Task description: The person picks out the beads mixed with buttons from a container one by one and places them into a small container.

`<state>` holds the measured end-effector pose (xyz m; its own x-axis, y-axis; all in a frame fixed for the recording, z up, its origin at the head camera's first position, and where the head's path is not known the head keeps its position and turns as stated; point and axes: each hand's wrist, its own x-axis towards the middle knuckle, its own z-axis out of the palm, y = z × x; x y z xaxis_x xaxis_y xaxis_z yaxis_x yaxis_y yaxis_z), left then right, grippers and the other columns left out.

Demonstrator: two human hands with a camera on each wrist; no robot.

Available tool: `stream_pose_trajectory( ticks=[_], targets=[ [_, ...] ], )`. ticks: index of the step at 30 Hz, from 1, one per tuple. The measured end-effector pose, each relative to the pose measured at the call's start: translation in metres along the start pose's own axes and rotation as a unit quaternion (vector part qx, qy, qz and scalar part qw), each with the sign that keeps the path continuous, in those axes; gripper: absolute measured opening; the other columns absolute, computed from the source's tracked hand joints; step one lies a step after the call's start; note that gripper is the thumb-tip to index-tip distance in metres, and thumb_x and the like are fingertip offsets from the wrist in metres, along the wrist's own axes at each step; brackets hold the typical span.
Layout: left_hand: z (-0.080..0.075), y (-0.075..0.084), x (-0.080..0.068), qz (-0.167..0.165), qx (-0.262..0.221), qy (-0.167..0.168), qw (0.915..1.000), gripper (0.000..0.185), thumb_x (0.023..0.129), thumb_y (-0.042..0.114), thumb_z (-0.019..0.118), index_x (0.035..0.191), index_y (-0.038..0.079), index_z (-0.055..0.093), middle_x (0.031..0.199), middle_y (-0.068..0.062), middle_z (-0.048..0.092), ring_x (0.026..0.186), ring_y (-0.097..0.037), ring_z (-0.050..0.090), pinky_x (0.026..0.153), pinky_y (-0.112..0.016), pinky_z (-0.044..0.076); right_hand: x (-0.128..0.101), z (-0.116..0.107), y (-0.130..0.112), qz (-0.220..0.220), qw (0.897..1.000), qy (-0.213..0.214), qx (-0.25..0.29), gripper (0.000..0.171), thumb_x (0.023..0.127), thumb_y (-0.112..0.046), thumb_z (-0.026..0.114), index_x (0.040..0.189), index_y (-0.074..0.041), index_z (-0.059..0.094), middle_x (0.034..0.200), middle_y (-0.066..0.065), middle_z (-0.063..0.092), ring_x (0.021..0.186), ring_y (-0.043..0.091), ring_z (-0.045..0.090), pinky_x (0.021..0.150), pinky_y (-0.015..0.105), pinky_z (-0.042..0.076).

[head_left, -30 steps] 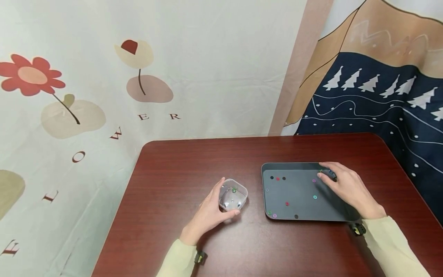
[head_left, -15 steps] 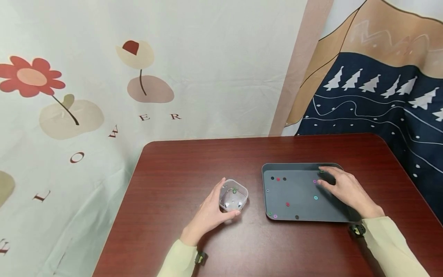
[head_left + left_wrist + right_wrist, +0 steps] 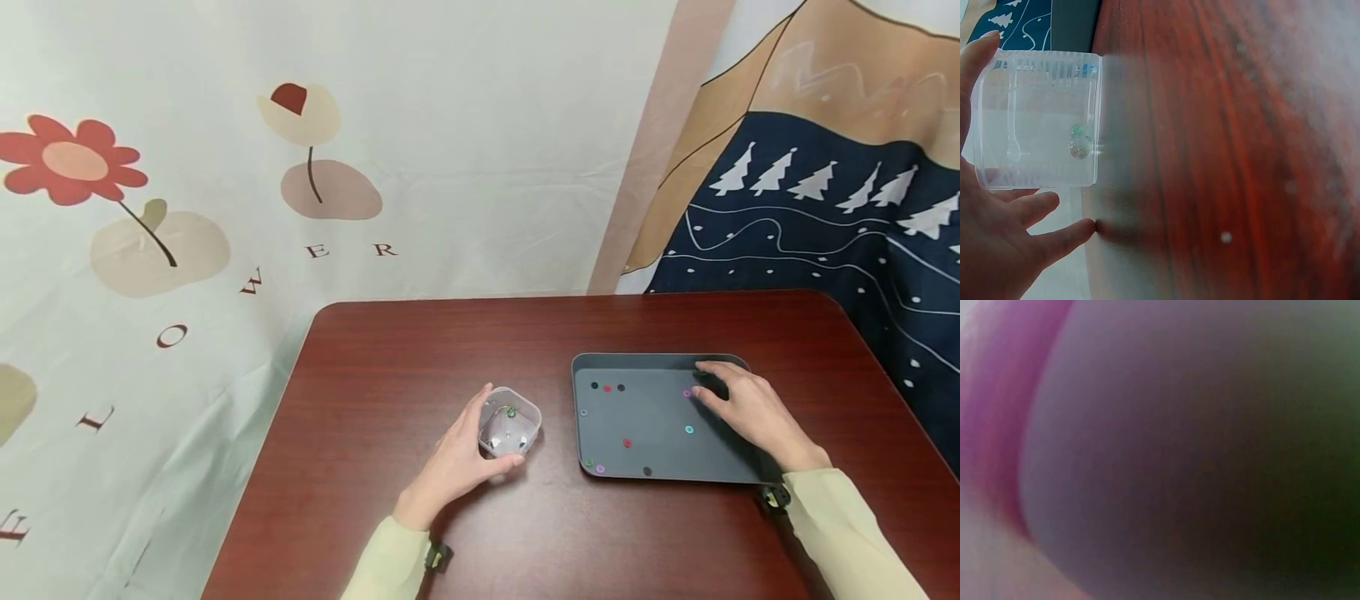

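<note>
While my left hand cups the clear box, loose right fingers press tiny, light, slippery beads; I'd pinch one from above.

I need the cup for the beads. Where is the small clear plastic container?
In the head view, the small clear plastic container stands on the table, held by the left hand, left of the dark grey tray.

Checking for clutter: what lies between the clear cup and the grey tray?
Only bare table, as the head view shows: the cup and the tray stand apart.
</note>
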<state>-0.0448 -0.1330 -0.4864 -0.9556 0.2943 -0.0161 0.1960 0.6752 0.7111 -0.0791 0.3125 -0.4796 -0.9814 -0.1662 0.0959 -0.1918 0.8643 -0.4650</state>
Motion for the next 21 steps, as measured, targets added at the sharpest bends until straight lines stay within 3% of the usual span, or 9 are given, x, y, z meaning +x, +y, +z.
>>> stream_pose_trajectory(
  ticks=[10, 21],
  targets=[
    [0.0009, -0.0011, 0.0004, 0.0, 0.002, 0.001, 1.0, 0.11, 0.079, 0.059, 0.083, 0.165, 0.022, 0.025, 0.168, 0.004, 0.032, 0.143, -0.028, 0.046, 0.109, -0.06, 0.043, 0.0025, 0.0049, 0.0027, -0.019, 0.999, 0.02, -0.019, 0.043, 0.095, -0.01, 0.073, 0.132, 0.009, 0.061, 0.133, 0.033, 0.059, 0.119, 0.05, 0.057, 0.094, 0.067, 0.047],
    [0.0011, -0.001, 0.0, 0.003, 0.004, 0.003, 1.0, 0.111, 0.079, 0.059, 0.083, 0.165, 0.02, 0.026, 0.168, 0.003, 0.032, 0.144, -0.029, 0.045, 0.109, -0.061, 0.042, 0.0079, 0.0042, -0.0018, 0.01, 1.0, -0.004, -0.023, 0.048, 0.096, -0.009, 0.07, 0.136, 0.014, 0.056, 0.134, 0.038, 0.052, 0.119, 0.055, 0.052, 0.096, 0.071, 0.043]
  ],
)
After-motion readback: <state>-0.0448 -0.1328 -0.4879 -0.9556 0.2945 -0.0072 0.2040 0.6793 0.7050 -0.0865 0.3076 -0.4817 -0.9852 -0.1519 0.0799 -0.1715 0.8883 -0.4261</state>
